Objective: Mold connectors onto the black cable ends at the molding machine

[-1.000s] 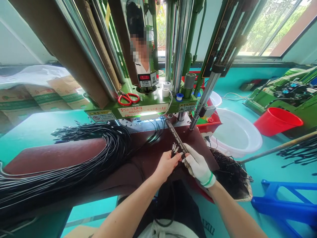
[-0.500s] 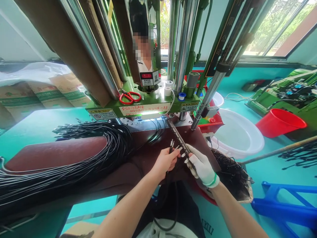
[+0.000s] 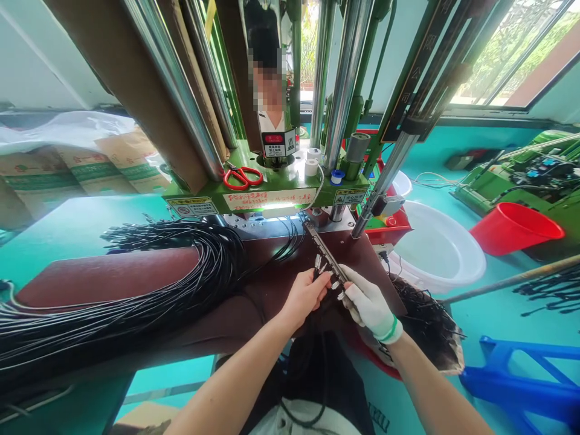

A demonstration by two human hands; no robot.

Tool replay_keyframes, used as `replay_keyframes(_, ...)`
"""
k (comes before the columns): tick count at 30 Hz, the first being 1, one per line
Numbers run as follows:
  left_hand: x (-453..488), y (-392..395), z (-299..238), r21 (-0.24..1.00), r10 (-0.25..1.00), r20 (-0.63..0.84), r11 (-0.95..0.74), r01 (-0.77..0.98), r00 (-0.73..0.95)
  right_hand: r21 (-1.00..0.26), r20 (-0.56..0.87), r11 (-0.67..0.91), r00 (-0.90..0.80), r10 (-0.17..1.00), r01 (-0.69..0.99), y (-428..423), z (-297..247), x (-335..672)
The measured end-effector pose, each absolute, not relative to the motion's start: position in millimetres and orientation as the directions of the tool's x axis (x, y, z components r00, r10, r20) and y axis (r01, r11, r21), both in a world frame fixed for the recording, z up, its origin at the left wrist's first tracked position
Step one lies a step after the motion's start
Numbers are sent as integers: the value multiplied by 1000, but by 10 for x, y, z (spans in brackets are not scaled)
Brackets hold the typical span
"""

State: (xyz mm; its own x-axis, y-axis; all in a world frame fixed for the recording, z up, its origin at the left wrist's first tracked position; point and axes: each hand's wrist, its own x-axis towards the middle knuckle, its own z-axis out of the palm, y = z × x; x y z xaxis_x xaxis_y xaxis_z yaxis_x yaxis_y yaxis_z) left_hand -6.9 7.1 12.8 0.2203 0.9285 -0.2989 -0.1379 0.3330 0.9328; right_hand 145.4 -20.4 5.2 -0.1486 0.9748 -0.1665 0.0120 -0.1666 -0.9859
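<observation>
My left hand (image 3: 304,296) is bare and pinches a few thin black cables with metal plug tips (image 3: 319,263) against a long dark metal fixture bar (image 3: 325,254). My right hand (image 3: 369,303), in a white glove with a green cuff, grips the near end of that bar. The bar lies on a dark brown work board (image 3: 136,275) and points toward the green press machine (image 3: 272,196). A thick bundle of black cables (image 3: 149,290) drapes across the board to the left.
Red scissors (image 3: 242,177) and tape rolls (image 3: 312,163) sit on the machine's ledge. A person stands behind the machine. A white basin (image 3: 437,244), red bucket (image 3: 514,226), blue stool (image 3: 521,377) and a heap of black cables (image 3: 428,326) are on the right. Cardboard boxes (image 3: 90,166) stand at left.
The view has tilted slightly. My left hand's plug tips shifted a little along the bar; my right hand keeps its grip on the bar's near end.
</observation>
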Motion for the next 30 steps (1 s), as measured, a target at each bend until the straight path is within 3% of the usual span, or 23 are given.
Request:
replay_keyframes(4,-130,97,102,958,976,-215,214,-188,16,-986,-163,-167,-154,975,-11,-193,80,1470)
replay_keyframes(11,-155,139,59,943,975,-208,180,-280,-75,-981,-188,-194,-156,970,-22,-181,80,1497)
replay_keyframes(15,-366,54,336,821,973,-206,117,-559,-99,-978,-201,-208,-145,969,-32,-161,69,1497)
replay_keyframes(18,-663,-104,643,713,983,-181,114,-691,-24,-973,-223,-230,-122,967,-38,-154,76,1491)
replay_keyframes(22,-906,-162,802,761,983,-181,152,-630,19,-975,-219,-223,-138,966,-18,-168,89,1490)
replay_keyframes(26,-707,26,579,820,945,-292,328,-469,150,-983,-174,-183,-181,968,-33,-181,73,1512)
replay_keyframes(30,-331,183,322,887,940,-293,336,-316,176,-979,-179,-195,-195,964,-64,-176,44,1549)
